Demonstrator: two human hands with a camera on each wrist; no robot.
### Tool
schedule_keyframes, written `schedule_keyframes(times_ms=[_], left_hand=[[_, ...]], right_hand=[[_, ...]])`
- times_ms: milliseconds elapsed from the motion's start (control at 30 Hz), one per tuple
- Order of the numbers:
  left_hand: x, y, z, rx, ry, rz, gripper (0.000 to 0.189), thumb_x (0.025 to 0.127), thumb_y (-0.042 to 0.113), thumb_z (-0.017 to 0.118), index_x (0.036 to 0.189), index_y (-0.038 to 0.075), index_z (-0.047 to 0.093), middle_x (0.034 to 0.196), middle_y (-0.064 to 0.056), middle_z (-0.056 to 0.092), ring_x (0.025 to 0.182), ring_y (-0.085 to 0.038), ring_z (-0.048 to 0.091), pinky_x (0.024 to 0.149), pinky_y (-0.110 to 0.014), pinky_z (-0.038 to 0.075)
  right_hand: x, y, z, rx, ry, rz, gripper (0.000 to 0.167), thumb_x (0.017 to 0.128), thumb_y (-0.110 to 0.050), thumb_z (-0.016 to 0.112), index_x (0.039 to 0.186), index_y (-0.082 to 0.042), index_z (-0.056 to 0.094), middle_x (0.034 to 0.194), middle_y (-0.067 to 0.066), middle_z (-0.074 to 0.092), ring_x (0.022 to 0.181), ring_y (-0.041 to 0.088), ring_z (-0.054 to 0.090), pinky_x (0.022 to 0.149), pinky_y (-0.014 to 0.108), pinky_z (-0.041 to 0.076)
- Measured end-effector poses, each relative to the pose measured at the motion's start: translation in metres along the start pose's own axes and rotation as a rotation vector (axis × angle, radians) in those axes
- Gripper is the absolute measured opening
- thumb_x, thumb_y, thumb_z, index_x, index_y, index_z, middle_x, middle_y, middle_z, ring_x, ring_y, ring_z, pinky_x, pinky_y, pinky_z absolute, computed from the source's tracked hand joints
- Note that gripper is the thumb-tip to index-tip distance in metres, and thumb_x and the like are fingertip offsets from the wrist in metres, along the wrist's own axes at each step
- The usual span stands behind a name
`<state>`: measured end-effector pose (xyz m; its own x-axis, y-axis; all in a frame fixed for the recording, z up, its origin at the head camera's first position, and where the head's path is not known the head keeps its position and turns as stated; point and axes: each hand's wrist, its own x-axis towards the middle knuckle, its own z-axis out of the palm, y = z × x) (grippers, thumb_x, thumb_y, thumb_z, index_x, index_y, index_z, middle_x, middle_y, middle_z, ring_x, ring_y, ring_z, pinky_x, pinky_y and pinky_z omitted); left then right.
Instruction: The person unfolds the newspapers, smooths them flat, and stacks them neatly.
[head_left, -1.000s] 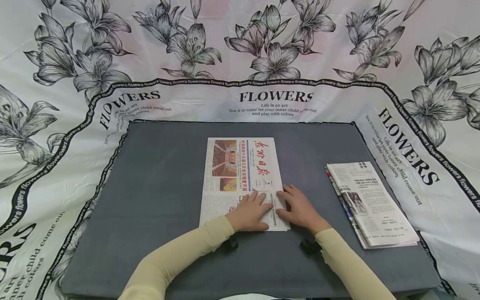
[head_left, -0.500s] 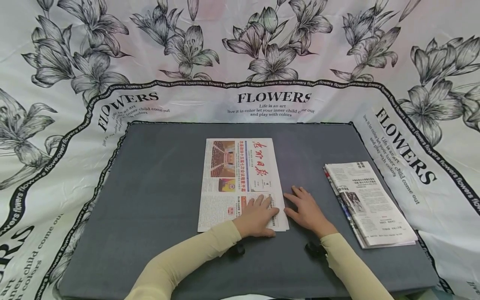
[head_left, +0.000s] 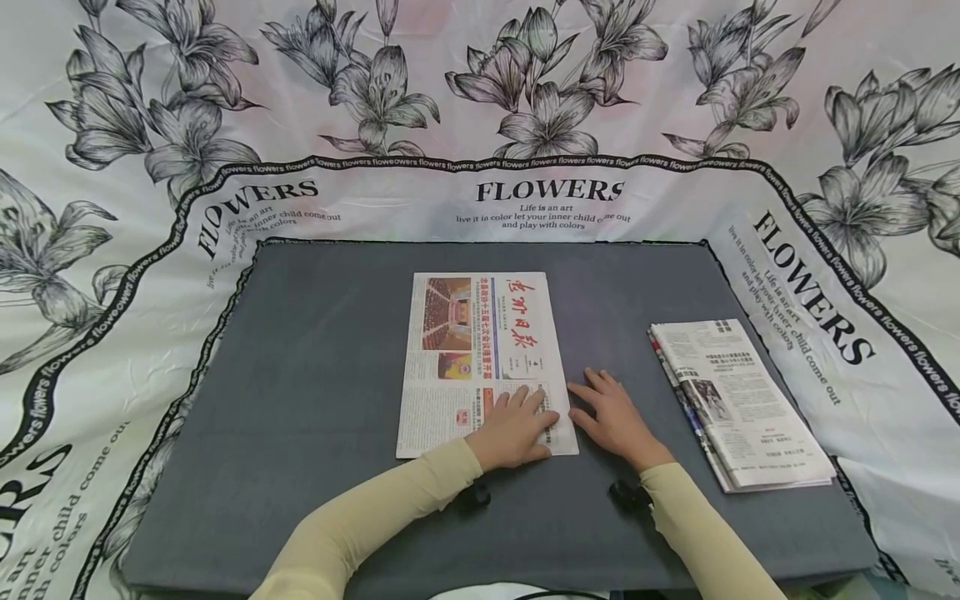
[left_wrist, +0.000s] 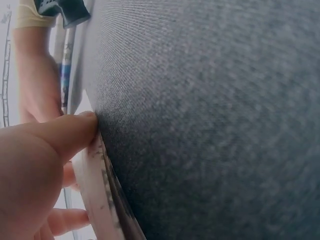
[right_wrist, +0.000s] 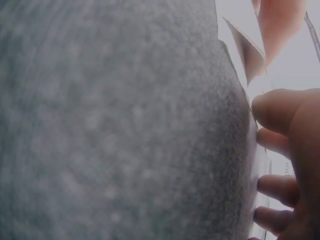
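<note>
A folded newspaper (head_left: 442, 408) with red Chinese lettering and colour photos lies flat on the dark grey table, turned sideways. My left hand (head_left: 512, 429) rests on its near right part, fingers spread; in the left wrist view the thumb (left_wrist: 75, 132) lies by the paper's near edge. Just beyond the right edge is my right hand (head_left: 618, 421), its fingers spread and their tips at or very near that edge. From the right wrist view, the fingertips (right_wrist: 267, 107) are low over the table, next to the paper's layered edge. Neither hand curls round anything.
A second stack of folded newspapers (head_left: 750, 408) lies at the right of the grey table (head_left: 315, 358). White cloth (head_left: 390, 200) printed with flowers and lettering surrounds the table. A dark wrist device (head_left: 628, 496) sits under the right forearm.
Both hands have shifted a little to the right. My right fingers, earlier on the newspaper's right margin, are now beside its edge. The newspaper stays in about the same place.
</note>
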<state>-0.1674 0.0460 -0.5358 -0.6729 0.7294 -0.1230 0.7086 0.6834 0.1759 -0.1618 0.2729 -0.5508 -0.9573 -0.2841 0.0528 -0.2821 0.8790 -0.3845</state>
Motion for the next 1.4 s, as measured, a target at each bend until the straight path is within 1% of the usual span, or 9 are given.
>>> schedule_keyframes(times_ms=[333, 500, 633, 900, 967, 1067, 1200, 1300, 1400], left_hand=[[0.0, -0.002, -0.001, 0.05, 0.031, 0.029, 0.046, 0.104, 0.04, 0.056, 0.148, 0.028, 0.052, 0.159, -0.008, 0.044, 0.146, -0.03, 0.044, 0.112, -0.049, 0.046], [0.001, -0.002, -0.003, 0.038, 0.033, 0.024, 0.044, 0.105, 0.033, 0.055, 0.148, 0.027, 0.052, 0.159, -0.008, 0.045, 0.145, -0.031, 0.045, 0.111, -0.049, 0.047], [0.004, -0.002, -0.004, 0.027, 0.04, 0.026, 0.046, 0.104, 0.027, 0.055, 0.15, 0.025, 0.05, 0.156, -0.008, 0.048, 0.142, -0.03, 0.05, 0.108, -0.048, 0.05], [0.006, -0.006, -0.01, -0.082, 0.059, 0.049, 0.06, 0.096, 0.007, 0.063, 0.152, 0.02, 0.046, 0.14, -0.007, 0.059, 0.122, -0.023, 0.059, 0.094, -0.039, 0.056], [0.005, -0.008, -0.011, -0.114, 0.072, 0.063, 0.063, 0.094, 0.004, 0.065, 0.152, 0.018, 0.046, 0.14, -0.008, 0.059, 0.122, -0.023, 0.06, 0.095, -0.039, 0.056], [0.003, -0.01, -0.012, -0.164, 0.102, 0.089, 0.064, 0.093, 0.0, 0.065, 0.152, 0.014, 0.046, 0.14, -0.011, 0.06, 0.126, -0.025, 0.06, 0.102, -0.039, 0.053], [0.001, -0.014, -0.011, -0.254, 0.145, 0.102, 0.059, 0.098, 0.0, 0.059, 0.153, 0.01, 0.044, 0.141, -0.012, 0.061, 0.13, -0.025, 0.06, 0.109, -0.037, 0.05], [0.001, -0.017, -0.009, -0.307, 0.18, 0.093, 0.053, 0.103, 0.004, 0.053, 0.155, 0.01, 0.042, 0.142, -0.011, 0.061, 0.128, -0.024, 0.062, 0.108, -0.037, 0.051], [0.0, -0.02, -0.008, -0.329, 0.209, 0.092, 0.051, 0.106, 0.005, 0.048, 0.155, 0.01, 0.041, 0.142, -0.012, 0.061, 0.127, -0.024, 0.063, 0.106, -0.037, 0.053]], right_hand=[[0.0, 0.001, 0.001, -0.012, 0.008, -0.001, 0.047, 0.095, -0.021, 0.07, 0.138, -0.002, 0.063, 0.151, 0.034, 0.045, 0.143, 0.059, 0.036, 0.111, 0.076, 0.03], [0.002, 0.0, 0.0, -0.021, 0.009, -0.007, 0.046, 0.095, -0.02, 0.07, 0.137, -0.002, 0.063, 0.151, 0.035, 0.046, 0.142, 0.059, 0.037, 0.11, 0.076, 0.031], [0.002, 0.0, -0.002, -0.022, 0.004, -0.003, 0.047, 0.095, -0.021, 0.07, 0.138, -0.003, 0.063, 0.151, 0.034, 0.046, 0.142, 0.059, 0.036, 0.11, 0.077, 0.031], [0.003, -0.002, -0.004, -0.015, -0.014, 0.01, 0.049, 0.097, -0.024, 0.069, 0.14, -0.004, 0.061, 0.153, 0.034, 0.044, 0.144, 0.059, 0.035, 0.113, 0.076, 0.029], [0.003, -0.003, -0.003, -0.014, -0.015, 0.011, 0.048, 0.097, -0.024, 0.068, 0.141, -0.004, 0.061, 0.152, 0.033, 0.045, 0.144, 0.059, 0.035, 0.112, 0.076, 0.029], [0.004, -0.005, -0.003, -0.019, -0.011, 0.015, 0.047, 0.097, -0.024, 0.068, 0.14, -0.005, 0.061, 0.151, 0.034, 0.046, 0.143, 0.059, 0.036, 0.111, 0.077, 0.03], [0.005, -0.007, -0.003, -0.035, -0.004, 0.017, 0.047, 0.096, -0.023, 0.068, 0.139, -0.005, 0.062, 0.15, 0.034, 0.047, 0.142, 0.06, 0.037, 0.11, 0.077, 0.031], [0.004, -0.007, -0.002, -0.048, -0.003, 0.01, 0.048, 0.096, -0.022, 0.069, 0.14, -0.005, 0.061, 0.15, 0.034, 0.047, 0.142, 0.06, 0.037, 0.109, 0.077, 0.032], [0.004, -0.009, -0.003, -0.065, 0.004, -0.008, 0.048, 0.095, -0.021, 0.07, 0.139, -0.005, 0.062, 0.149, 0.035, 0.047, 0.14, 0.061, 0.039, 0.106, 0.079, 0.034]])
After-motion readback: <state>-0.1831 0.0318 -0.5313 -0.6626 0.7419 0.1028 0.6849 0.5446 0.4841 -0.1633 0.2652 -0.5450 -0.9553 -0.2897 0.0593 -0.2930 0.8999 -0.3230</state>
